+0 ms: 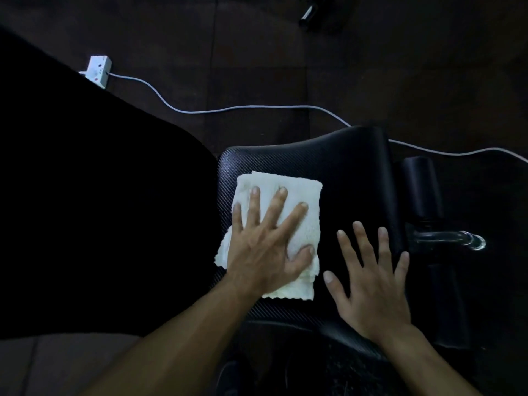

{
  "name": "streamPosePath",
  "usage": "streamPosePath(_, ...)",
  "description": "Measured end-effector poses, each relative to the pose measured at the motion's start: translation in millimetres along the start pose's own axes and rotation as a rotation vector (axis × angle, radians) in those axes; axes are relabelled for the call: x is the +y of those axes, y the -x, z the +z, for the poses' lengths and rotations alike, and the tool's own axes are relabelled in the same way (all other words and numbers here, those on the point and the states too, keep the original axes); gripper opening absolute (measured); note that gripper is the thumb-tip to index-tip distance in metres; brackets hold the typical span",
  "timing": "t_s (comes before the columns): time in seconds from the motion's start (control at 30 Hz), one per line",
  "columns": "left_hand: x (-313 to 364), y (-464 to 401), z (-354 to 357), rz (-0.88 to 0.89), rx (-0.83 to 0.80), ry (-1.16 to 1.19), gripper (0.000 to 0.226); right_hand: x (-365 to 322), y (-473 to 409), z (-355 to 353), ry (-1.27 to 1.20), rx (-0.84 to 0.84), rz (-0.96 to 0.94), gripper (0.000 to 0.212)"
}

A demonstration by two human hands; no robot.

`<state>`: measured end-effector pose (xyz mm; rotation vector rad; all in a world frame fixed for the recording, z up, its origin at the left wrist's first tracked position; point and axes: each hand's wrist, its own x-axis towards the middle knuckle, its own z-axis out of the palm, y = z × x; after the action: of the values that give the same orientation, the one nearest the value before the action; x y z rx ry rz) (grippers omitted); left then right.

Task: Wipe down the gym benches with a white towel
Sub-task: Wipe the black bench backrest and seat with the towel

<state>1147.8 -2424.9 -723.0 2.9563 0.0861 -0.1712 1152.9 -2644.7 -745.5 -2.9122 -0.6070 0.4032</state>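
A folded white towel (297,195) lies on the black textured seat pad of a gym bench (351,167). My left hand (265,250) presses flat on the towel with its fingers spread and straight. My right hand (371,284) lies flat on the bare pad just right of the towel, fingers spread, holding nothing. The long black back pad of the bench (100,210) stretches away to the left, very dark.
A white power strip (98,70) sits on the dark floor at upper left, and its grey cable (257,108) runs right behind the bench. Black foam rollers (423,190) and a chrome bar (457,238) stand right of the seat. A dark object (308,14) lies at top.
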Motion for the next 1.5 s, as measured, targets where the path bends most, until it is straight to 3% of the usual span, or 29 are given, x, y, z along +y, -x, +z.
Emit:
streamPosePath(0.3,6.8,46.6,2.3,0.068,-0.098,0.029,0.078,7.1,3.6,-4.3,-0.058,-0.007,-0.015,0.073)
streamPosePath(0.6,-24.0,72.6,2.8,0.412,-0.173,-0.008,0.078,-3.6,6.0,-16.7,-0.170,-0.012,0.004,0.068)
streamPosePath(0.8,-13.7,97.8,-15.5,-0.095,-0.206,0.107,0.129,-38.0,4.7,-42.7,-0.031,0.129,-0.302,0.066)
streamPosePath(0.93,-22.7,105.5,-16.2,-0.223,-0.318,0.262,0.134,-63.5,-2.9,-40.3,0.121,0.014,-0.414,0.068)
streamPosePath(1.03,-18.0,104.0,-15.1,-0.212,-0.368,0.237,0.138,-68.3,-2.2,-19.4,0.183,-0.112,-0.463,0.070)
streamPosePath(1.27,-12.0,103.3,-15.2,-0.246,-0.360,0.237,0.135,-70.6,2.5,-16.8,0.186,-0.114,-0.370,0.075)
streamPosePath(1.5,-17.1,65.9,-33.9,-0.053,-0.452,0.035,0.141,-90.2,39.3,2.6,0.041,-0.021,0.017,0.077)
